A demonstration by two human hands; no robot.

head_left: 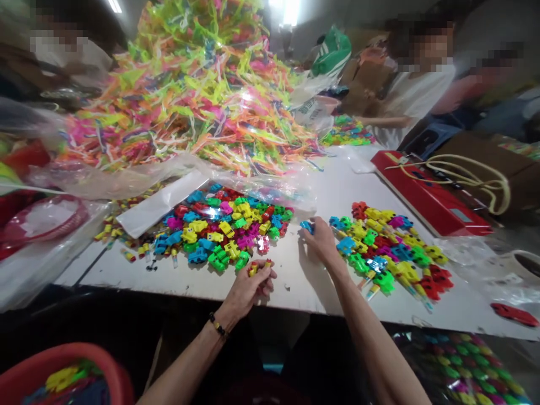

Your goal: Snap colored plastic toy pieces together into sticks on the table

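My left hand, wearing a beaded bracelet, is closed around small yellow-and-red tubes at the table's front edge. Farther right, my right hand pinches a blue plastic toy piece just above the white table. Left of it spreads a pile of small toy cars in bright colours. On its right lies another group of toy pieces, with tubes sticking out toward me. More tubes lie loose at the left.
A tall heap of neon plastic pieces fills the back. A red machine with a pale cord stands at the right. A red tub sits low at the left. Two people are across the table.
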